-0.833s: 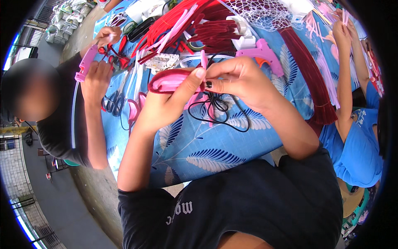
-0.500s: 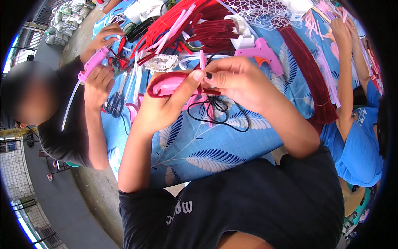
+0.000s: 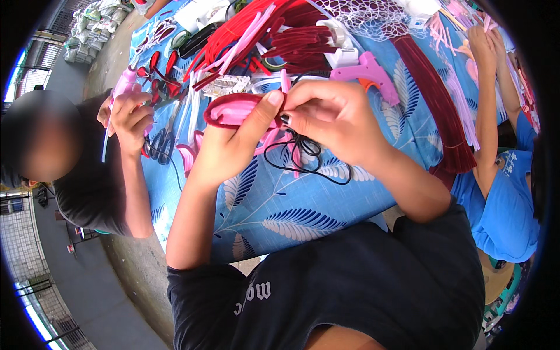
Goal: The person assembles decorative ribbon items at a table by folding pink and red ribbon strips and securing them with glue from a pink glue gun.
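Note:
Between my hands is a looped petal of fuzzy pipe cleaners, dark red round its rim and pink inside. My left hand is closed on it, thumb pressed over its right end. The fingers of my right hand pinch at that same end; exactly what sits between them is hidden. A pink strip stands up just behind the meeting fingertips. Below them, a black cord lies coiled on the table beside more pink pieces.
A pink glue gun lies beyond my right hand. Bundles of red pipe cleaners and a long dark red bundle cover the blue leaf-patterned cloth. At left, a person holds another glue gun; scissors lie nearby. Another person works at right.
My right thumb and fingers have shifted slightly at the petal's end, and the petal has tilted a little. The person at left has drawn their glue gun back toward themselves.

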Demonstrator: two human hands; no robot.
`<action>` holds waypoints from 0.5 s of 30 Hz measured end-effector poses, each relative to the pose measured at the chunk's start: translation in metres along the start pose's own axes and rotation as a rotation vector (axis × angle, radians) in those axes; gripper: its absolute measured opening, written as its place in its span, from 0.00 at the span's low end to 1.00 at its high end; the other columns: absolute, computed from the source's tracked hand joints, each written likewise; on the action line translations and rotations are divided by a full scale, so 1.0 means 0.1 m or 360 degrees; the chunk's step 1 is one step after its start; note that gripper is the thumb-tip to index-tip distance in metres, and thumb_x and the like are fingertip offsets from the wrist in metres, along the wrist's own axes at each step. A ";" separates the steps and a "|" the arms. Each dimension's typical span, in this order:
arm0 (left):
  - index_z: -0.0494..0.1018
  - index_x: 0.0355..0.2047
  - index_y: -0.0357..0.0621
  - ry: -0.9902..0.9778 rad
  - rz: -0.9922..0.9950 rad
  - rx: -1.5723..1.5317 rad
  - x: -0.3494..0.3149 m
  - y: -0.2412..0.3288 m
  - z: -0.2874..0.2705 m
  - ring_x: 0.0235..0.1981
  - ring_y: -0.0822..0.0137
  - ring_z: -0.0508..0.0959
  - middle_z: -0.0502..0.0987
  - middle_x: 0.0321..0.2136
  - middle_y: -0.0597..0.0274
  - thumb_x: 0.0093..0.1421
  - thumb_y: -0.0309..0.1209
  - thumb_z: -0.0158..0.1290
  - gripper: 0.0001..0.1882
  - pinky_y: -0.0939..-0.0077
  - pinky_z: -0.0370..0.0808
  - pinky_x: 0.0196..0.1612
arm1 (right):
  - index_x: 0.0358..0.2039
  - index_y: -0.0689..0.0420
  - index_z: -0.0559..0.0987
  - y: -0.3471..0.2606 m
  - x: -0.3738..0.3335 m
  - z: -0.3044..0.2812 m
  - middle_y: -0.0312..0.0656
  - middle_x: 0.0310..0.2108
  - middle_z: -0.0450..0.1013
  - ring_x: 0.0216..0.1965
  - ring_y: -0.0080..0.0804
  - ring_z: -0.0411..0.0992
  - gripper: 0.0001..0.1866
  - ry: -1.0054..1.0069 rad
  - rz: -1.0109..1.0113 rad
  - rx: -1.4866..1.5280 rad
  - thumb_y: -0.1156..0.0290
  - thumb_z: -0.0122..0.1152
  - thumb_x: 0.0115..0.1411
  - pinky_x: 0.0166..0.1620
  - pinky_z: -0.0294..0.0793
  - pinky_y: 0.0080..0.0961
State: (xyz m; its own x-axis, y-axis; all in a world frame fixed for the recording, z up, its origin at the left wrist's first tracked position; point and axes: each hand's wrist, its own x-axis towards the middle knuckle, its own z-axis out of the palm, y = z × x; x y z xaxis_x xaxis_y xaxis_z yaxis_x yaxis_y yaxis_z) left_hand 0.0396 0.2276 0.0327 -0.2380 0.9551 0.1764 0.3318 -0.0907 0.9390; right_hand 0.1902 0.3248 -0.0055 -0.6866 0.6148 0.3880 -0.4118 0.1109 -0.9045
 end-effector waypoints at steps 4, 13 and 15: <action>0.73 0.25 0.41 0.0057 -0.0059 -0.0084 0.01 -0.09 0.03 0.19 0.81 0.67 0.70 0.18 0.70 0.65 0.36 0.52 0.14 0.83 0.60 0.20 | 0.30 0.65 0.78 -0.02 -0.04 0.06 0.40 0.27 0.72 0.27 0.28 0.71 0.07 0.0109 -0.0612 -0.0641 0.82 0.65 0.48 0.32 0.69 0.23; 0.66 0.18 0.45 -0.0015 -0.0325 -0.0399 0.01 0.06 0.04 0.13 0.81 0.58 0.62 0.12 0.74 0.66 0.35 0.50 0.18 0.81 0.50 0.17 | 0.31 0.62 0.78 -0.11 -0.08 0.06 0.39 0.31 0.72 0.31 0.34 0.71 0.09 0.0046 -0.1307 -0.1495 0.80 0.65 0.47 0.35 0.68 0.29; 0.67 0.19 0.45 -0.0037 -0.0242 -0.0345 0.02 0.02 0.02 0.14 0.81 0.59 0.63 0.13 0.74 0.65 0.35 0.51 0.17 0.82 0.51 0.18 | 0.32 0.64 0.78 -0.10 -0.04 0.06 0.39 0.31 0.73 0.31 0.31 0.71 0.08 0.0108 -0.1106 -0.1365 0.80 0.64 0.49 0.36 0.69 0.28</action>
State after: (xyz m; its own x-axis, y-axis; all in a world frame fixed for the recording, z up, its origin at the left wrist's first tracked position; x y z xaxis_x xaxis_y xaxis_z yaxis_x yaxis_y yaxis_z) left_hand 0.0415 0.2303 0.0340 -0.2485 0.9683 0.0242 0.0899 -0.0019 0.9959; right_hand 0.1935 0.3162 0.0028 -0.4217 0.2474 0.8723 -0.1252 0.9369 -0.3263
